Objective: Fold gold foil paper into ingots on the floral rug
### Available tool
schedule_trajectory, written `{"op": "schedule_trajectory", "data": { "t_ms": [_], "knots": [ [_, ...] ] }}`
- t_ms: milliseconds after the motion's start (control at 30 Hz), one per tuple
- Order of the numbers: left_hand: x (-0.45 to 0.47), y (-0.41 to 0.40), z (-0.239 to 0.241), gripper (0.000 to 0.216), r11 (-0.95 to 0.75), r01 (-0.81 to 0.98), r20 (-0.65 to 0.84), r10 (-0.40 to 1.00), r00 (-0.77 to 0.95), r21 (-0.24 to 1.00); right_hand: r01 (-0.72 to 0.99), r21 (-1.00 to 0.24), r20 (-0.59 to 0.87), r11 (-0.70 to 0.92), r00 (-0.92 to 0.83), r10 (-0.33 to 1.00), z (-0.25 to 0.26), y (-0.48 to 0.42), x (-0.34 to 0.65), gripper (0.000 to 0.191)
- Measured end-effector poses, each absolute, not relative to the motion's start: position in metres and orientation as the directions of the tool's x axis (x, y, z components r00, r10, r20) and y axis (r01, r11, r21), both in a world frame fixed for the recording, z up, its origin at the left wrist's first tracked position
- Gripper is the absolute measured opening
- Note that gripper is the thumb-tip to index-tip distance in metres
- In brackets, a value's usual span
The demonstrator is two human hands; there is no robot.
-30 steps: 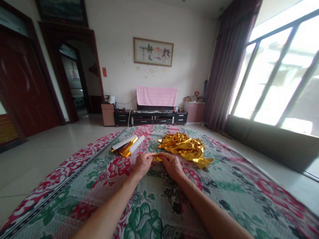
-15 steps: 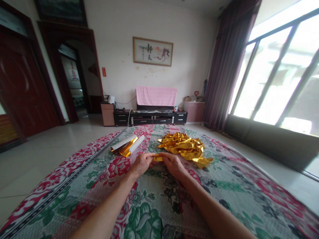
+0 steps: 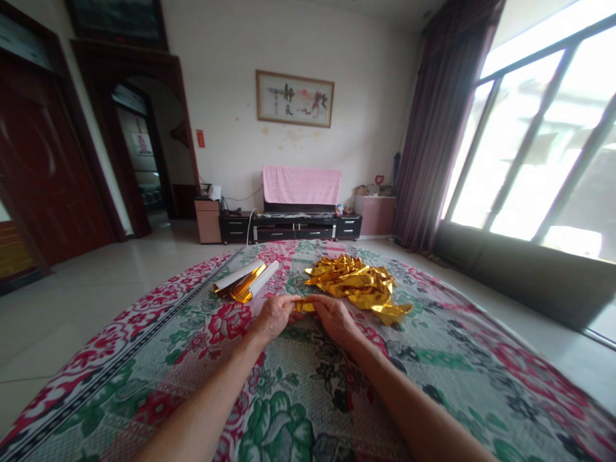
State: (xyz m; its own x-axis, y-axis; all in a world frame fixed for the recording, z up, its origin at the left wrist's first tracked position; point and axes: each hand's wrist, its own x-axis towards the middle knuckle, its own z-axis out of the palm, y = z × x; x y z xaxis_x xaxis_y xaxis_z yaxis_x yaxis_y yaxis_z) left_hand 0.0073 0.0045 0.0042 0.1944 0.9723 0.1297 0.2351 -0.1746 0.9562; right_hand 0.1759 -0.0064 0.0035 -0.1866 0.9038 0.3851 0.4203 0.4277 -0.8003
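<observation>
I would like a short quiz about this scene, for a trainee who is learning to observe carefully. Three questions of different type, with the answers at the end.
1. What do the left hand and the right hand hold between them?
A) a framed picture
B) a small gold piece
C) a pair of scissors

2. True or false: the crumpled gold heap lies to the right of the rolled sheets.

3. Fill in: the cloth above the black cabinet is ____ in colour.

Key: 1. B; 2. true; 3. pink.

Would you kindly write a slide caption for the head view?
The left hand and right hand pinch a gold strip over a flowered cloth, with a gold pile and curled sheets beyond.
</observation>
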Motion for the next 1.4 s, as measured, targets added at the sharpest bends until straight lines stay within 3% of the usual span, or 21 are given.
{"op": "schedule_trajectory", "data": {
  "t_ms": [1400],
  "knots": [
    [0.012, 0.005, 0.002, 0.038, -0.200, 0.352, 0.166, 0.978, 0.124, 0.915, 0.477, -0.761, 0.436, 0.440, -0.125, 0.891, 0.007, -0.011, 0.171, 0.037]
  ]
}}
